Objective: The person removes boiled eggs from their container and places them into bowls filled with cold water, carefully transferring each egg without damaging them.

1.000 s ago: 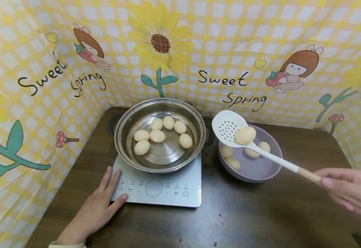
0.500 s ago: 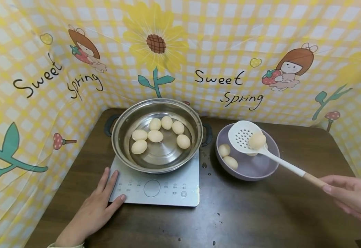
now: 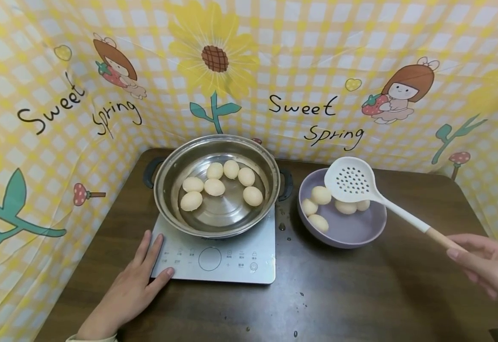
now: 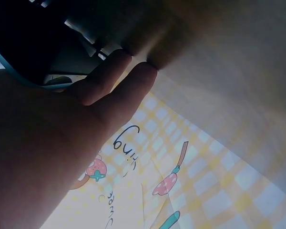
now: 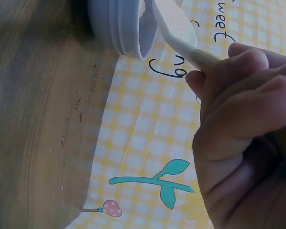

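Note:
My right hand [image 3: 490, 263] grips the wooden handle of a white slotted spoon [image 3: 351, 179], whose bowl hangs over a purple bowl [image 3: 355, 232] with no egg on it. Several pale eggs [image 3: 320, 195] lie in that bowl, some partly hidden behind the spoon. In the right wrist view, curled fingers [image 5: 248, 105] wrap the handle. My left hand [image 3: 126, 285] rests with fingers spread at the left front corner of a white induction cooker [image 3: 244, 251]. On the cooker stands a steel pot [image 3: 227, 228] with several eggs [image 3: 214, 187] in water.
The dark wooden table [image 3: 338, 294] has water drops between cooker and bowl and near its front. Black pot handles [image 3: 286, 184] stick out at both sides, the right one near the bowl. A yellow checked cloth [image 3: 300, 57] covers the walls behind and beside the table.
The egg on the slotted spoon has gone into the purple bowl, at its left side. The spoon moved right over the bowl and tipped. My left hand stayed in place.

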`<control>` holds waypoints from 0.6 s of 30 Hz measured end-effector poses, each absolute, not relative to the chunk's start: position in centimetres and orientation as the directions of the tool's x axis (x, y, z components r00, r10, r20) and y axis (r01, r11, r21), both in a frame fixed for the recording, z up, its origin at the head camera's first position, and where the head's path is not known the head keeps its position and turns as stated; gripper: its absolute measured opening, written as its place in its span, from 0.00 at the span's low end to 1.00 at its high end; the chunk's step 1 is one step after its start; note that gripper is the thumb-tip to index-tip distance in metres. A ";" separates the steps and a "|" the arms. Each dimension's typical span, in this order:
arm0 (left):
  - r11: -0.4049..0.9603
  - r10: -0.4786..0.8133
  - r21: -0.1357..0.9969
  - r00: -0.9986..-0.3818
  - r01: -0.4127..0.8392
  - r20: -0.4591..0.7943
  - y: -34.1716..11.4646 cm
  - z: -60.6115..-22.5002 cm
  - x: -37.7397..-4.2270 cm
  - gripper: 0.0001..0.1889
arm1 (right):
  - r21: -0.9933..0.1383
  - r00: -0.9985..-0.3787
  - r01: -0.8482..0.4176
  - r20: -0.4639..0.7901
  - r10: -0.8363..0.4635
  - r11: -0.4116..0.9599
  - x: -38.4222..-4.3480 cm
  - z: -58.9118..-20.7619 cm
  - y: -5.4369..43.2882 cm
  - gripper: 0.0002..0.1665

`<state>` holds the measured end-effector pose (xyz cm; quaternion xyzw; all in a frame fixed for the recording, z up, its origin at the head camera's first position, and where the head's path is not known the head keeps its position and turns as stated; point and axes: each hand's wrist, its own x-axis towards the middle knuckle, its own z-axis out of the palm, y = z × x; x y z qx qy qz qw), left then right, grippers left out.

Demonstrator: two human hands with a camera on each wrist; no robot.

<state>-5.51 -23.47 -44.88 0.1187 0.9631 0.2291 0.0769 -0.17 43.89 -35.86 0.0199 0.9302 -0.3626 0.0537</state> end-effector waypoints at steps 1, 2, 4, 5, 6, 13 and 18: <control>0.866 0.264 0.461 -0.960 0.194 -0.093 -23.5 -44.9 -5.5 0.44 | -0.671 -0.994 0.080 -0.112 0.006 0.738 -0.2 -35.9 43.9 0.31; 0.864 0.266 0.464 -0.960 0.195 -0.092 -23.5 -44.9 -5.5 0.44 | -0.674 -0.994 0.087 -0.113 0.014 0.733 -0.2 -35.9 44.0 0.30; 0.863 0.267 0.466 -0.959 0.195 -0.092 -23.5 -44.9 -5.5 0.44 | -0.683 -0.995 0.085 -0.099 0.023 0.725 -0.2 -35.8 44.1 0.31; 0.862 0.267 0.467 -0.959 0.195 -0.094 -23.6 -44.9 -5.5 0.44 | -0.690 -0.996 0.080 -0.088 0.026 0.719 -0.2 -35.8 44.2 0.31; 0.861 0.268 0.469 -0.959 0.196 -0.093 -23.6 -44.9 -5.5 0.44 | -0.703 -0.997 0.073 -0.073 0.030 0.708 -0.2 -35.8 44.3 0.32; 0.865 0.260 0.467 -0.959 0.182 -0.108 -23.7 -45.1 -5.4 0.44 | -0.735 -0.993 -0.011 0.086 0.077 0.678 -0.2 -34.7 44.0 0.36; 0.863 0.265 0.468 -0.960 0.193 -0.093 -23.6 -45.0 -5.5 0.44 | -0.695 -0.982 -0.035 0.158 0.105 0.719 -0.1 -33.9 42.8 0.36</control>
